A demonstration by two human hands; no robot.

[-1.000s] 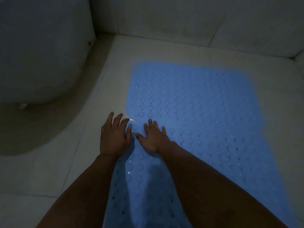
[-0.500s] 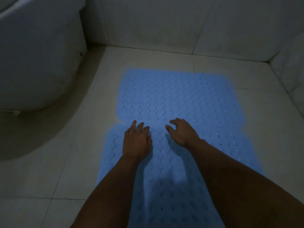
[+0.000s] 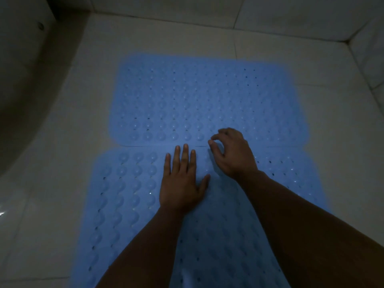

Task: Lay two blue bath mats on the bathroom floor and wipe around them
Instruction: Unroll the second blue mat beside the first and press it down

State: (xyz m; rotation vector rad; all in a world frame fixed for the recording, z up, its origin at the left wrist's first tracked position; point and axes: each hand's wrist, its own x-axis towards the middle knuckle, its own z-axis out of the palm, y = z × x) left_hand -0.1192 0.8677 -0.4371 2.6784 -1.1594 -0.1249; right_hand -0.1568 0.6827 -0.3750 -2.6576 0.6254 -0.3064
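Mats, blue, two: far mat (image 3: pixel 207 100) and near mat (image 3: pixel 128 204) flat on the tiled floor (image 3: pixel 52 183), edges meeting. Left hand (image 3: pixel 182 183): spread, palm pressed on the near mat. Right hand (image 3: pixel 234 154): fingers curled at the seam; whether it pinches an edge, cannot tell.

Dim, bluish, grainy view; edges bow, perhaps slightly blurred throughout.

Two bare forearms, no sleeves, left hand (image 3: pixel 181 183) & right hand (image 3: pixel 234 154) bare, short nails, no rings/watch visible
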